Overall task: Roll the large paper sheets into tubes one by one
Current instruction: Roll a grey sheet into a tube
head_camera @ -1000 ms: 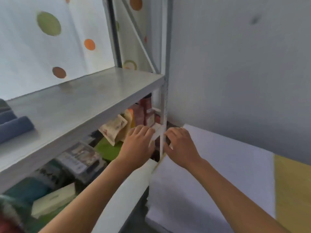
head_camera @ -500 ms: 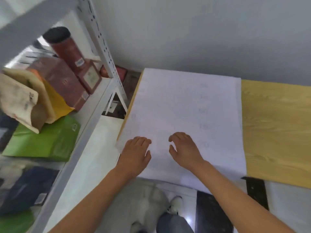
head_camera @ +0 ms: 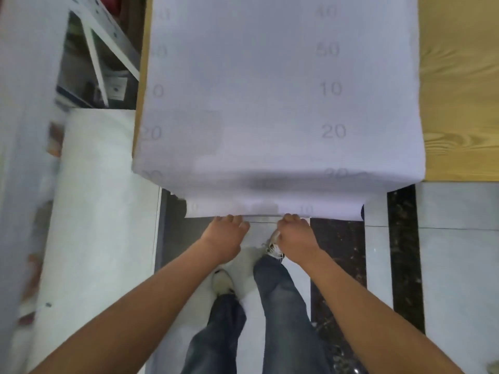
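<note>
Thin white paper sheet (head_camera: 270,90), matt and smooth, with faint grey numbers showing through it. Soft bend where it hangs over the table edge. Bare skin on left hand (head_camera: 225,234) and right hand (head_camera: 295,236), both at the paper's lower edge. Yellow wooden table top (head_camera: 459,103), smooth, with wavy grain lines. Shiny floor tiles (head_camera: 456,265), pale grey and smooth, with black speckled stone strips (head_camera: 403,252) between them. White painted metal shelf frame (head_camera: 108,36) with small holes, a bit shiny. Dark blue denim cloth trousers (head_camera: 280,306), rough and matt. Pale cloth shoes (head_camera: 222,283), dull and a little worn.
</note>
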